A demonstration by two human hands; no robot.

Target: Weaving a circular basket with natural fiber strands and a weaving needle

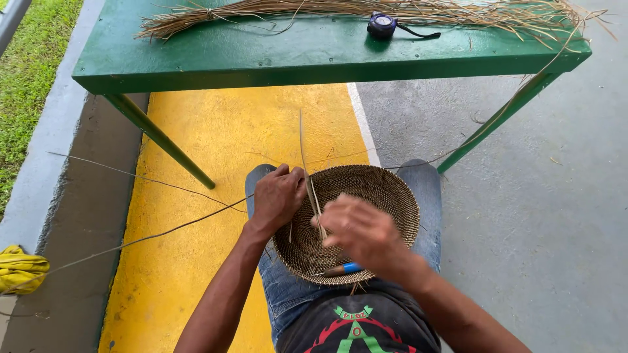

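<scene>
Woven basket rests on the person's lap, near the green surface. Left hand clamps its rim; right hand, blurred, pinches a fibre strand. Best to keep that strand taut and the rim steady

A green metal table stands across the top of the view; on its surface lies a long bundle of dry straw, and just below the straw, right of the table's middle, a small dark round device with a cord; under the table runs a yellow painted floor strip; far left of the table, low down, a crumpled yellow cloth; beyond its left end, grass.
</scene>
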